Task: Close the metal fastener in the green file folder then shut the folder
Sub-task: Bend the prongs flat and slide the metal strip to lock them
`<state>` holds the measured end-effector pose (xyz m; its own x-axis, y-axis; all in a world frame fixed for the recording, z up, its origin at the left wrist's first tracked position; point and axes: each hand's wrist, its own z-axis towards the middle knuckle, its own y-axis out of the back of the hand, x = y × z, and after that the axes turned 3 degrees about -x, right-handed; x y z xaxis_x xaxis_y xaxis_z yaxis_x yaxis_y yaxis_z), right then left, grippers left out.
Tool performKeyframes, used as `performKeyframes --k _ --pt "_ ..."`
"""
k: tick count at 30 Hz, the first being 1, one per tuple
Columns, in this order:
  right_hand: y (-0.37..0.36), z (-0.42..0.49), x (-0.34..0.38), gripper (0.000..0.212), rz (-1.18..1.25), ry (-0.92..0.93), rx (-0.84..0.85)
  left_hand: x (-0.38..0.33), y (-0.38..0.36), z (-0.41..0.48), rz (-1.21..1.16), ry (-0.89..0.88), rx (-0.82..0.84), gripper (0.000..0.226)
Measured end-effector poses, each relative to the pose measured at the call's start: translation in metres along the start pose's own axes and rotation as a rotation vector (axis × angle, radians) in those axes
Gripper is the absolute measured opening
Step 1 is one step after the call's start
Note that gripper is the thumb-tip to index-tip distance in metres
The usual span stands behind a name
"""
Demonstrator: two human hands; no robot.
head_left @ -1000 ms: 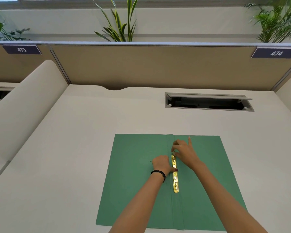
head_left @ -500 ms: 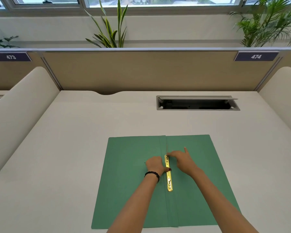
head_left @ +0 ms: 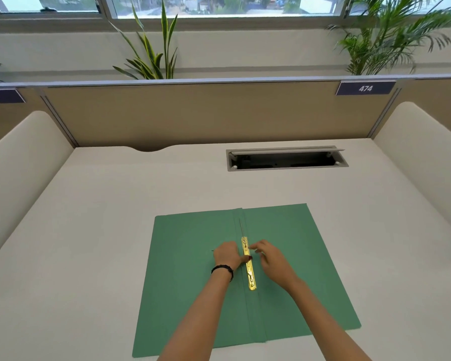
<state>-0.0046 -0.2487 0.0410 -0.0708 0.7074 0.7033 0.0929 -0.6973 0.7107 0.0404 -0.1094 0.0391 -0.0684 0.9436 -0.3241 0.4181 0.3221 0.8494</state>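
Two hands at the spine of the flat open green file folder (head_left: 193, 269), desk's 6 o'clock | left hand (head_left: 227, 255) thumb pinning gold metal fastener bar (head_left: 249, 267) | right hand (head_left: 271, 261) fingers loose, at bar's 3 o'clock.

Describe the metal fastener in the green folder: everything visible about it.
The metal fastener is a narrow, shiny gold-coloured bar with small holes and slots, lying flat along the central spine of the open green folder. A thin grey prong runs along the spine beyond its far end. The left hand presses a thumb on its middle; the right hand has its fingers at its right edge near the far end.
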Motion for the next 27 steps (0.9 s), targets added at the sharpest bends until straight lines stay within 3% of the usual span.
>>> performKeyframes --k 3,8,16,27 --pt "-0.002 -0.017 0.004 0.039 0.020 0.066 0.061 0.001 -0.003 -0.005 0.015 -0.020 -0.037 0.054" --pt "-0.011 -0.036 0.004 0.022 0.048 0.095 0.139 0.004 -0.012 -0.012 -0.046 -0.067 -0.046 0.030" --pt "-0.016 -0.057 -0.004 0.012 0.108 0.038 -0.107 0.007 -0.012 -0.022 -0.029 -0.076 -0.025 0.047" --pt "-0.027 -0.077 -0.009 0.017 -0.002 -0.092 -0.176 0.004 -0.013 -0.021 0.011 -0.063 -0.021 0.052"
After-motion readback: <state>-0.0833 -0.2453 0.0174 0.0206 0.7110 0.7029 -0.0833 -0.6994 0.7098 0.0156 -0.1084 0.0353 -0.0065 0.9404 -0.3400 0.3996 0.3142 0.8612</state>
